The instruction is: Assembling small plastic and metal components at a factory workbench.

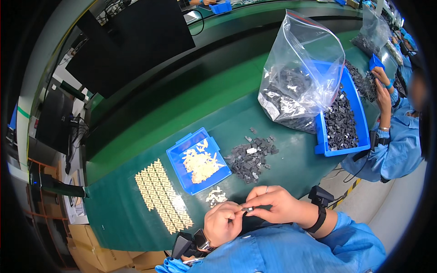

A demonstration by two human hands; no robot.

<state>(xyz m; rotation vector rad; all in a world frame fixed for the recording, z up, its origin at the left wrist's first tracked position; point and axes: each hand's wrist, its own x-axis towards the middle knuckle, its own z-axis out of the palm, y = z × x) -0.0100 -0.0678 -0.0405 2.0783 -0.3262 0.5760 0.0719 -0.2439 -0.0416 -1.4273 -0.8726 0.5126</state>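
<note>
Close in front of my body, my right hand (pixel 276 204) pinches a small black plastic part (pixel 247 209) with a light spot on it. My left hand (pixel 223 223) is curled, its fingertips meeting the same part from the other side. Whether a separate small piece sits in the left fingers is hidden. Just beyond the hands lies a little heap of cream-coloured pieces (pixel 215 196). A loose pile of black plastic parts (pixel 251 159) rests on the green table farther out. Left of that pile, a small blue bin (pixel 179 172) holds many cream pieces.
Cream pieces stand in a neat zigzag-patterned block (pixel 163 196) at the left. Toward the right are a clear bag of black parts (pixel 291 95) and a large blue bin (pixel 364 132). A co-worker's hands (pixel 383 93) are beyond it. Dark monitors (pixel 132 45) stand at the far left.
</note>
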